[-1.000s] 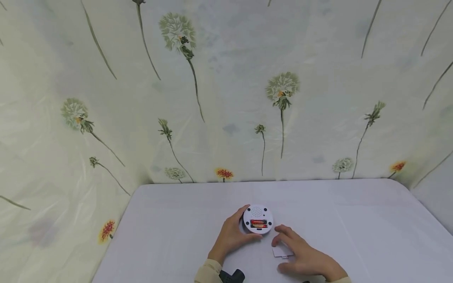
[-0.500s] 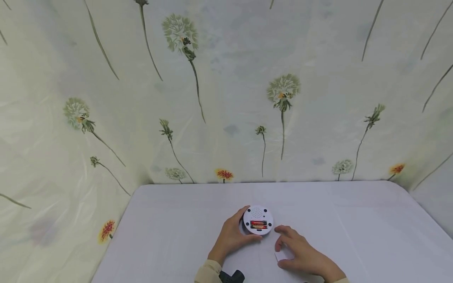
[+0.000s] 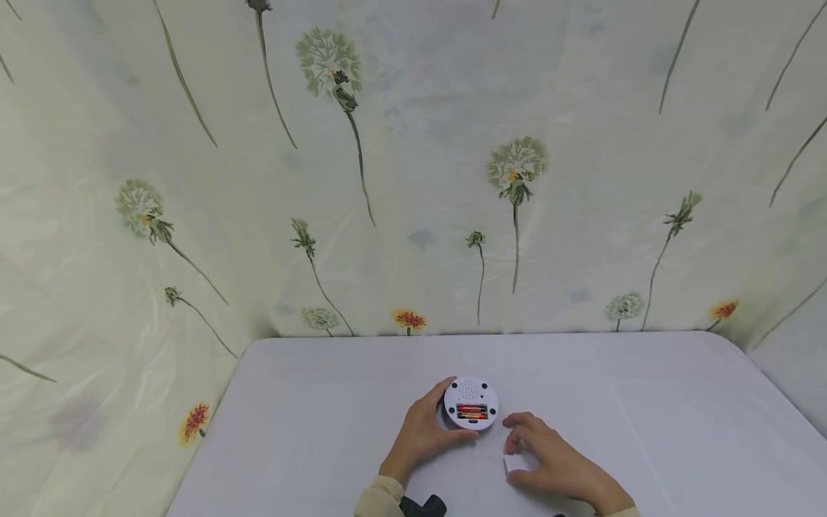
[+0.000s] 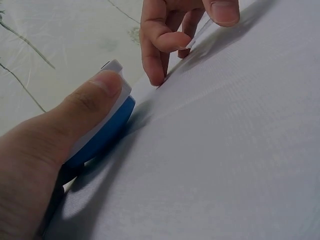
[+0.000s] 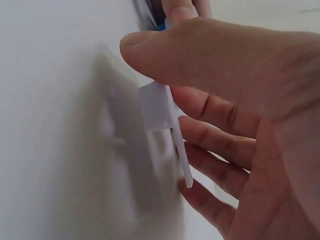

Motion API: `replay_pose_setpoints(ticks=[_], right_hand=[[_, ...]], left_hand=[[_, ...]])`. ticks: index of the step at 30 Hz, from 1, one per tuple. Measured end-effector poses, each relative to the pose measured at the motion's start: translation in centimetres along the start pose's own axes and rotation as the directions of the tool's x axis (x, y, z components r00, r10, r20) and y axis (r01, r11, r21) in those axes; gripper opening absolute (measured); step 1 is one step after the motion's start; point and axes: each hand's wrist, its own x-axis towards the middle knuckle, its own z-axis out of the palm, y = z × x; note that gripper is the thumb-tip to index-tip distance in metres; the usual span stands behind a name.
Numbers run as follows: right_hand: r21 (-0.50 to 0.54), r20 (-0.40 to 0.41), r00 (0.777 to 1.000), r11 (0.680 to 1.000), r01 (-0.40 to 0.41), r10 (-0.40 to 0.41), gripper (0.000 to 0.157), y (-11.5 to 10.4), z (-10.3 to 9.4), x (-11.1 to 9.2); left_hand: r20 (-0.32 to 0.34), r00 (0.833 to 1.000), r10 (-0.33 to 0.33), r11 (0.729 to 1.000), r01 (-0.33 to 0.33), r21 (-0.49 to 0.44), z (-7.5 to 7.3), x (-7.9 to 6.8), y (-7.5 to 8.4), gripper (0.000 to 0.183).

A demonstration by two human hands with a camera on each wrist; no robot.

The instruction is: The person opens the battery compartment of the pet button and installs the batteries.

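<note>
My left hand [image 3: 421, 435] grips a round white device [image 3: 469, 390] by its sides, thumb at the near edge. Its underside faces up, with several dark feet, a patch of small holes and an uncovered battery compartment holding red-and-black batteries [image 3: 472, 411]. In the left wrist view the lower part of the device's body [image 4: 111, 131] is blue. To the right, my right hand [image 3: 557, 461] pinches a small white battery cover [image 3: 516, 463] between thumb and fingers. The right wrist view has this thin cover [image 5: 157, 106] raised on edge above the cloth, a block-like part sticking out from it.
A white cloth [image 3: 336, 402] covers the table, whose far edge meets a dandelion-printed curtain [image 3: 413, 165]. A black object [image 3: 426, 505] sits by the left wrist at the bottom edge of the head view.
The cover lay flat under my right fingers; now thumb and fingers pinch it and it is tilted up off the cloth. My left hand and the device stay in place.
</note>
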Motion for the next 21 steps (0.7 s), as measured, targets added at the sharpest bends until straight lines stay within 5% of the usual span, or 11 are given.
replay_pose_setpoints(ticks=[11,16,21], right_hand=[[0.073,0.004,0.995,0.992,-0.099,0.099,0.027,1.2,-0.7,0.2],[0.046,-0.119,0.989,0.996,-0.077,0.082,0.029,0.9,-0.6,0.8],[-0.002,-0.276,0.959,0.998,-0.069,0.065,0.032,0.5,-0.6,1.1]], left_hand=[[-0.005,1.000,0.005,1.000,-0.005,0.017,-0.1,0.0,0.2,0.096],[-0.002,1.000,-0.005,1.000,0.005,0.018,-0.2,0.0,0.3,0.095],[0.006,1.000,-0.007,1.000,0.006,0.018,-0.2,-0.1,0.4,0.095]])
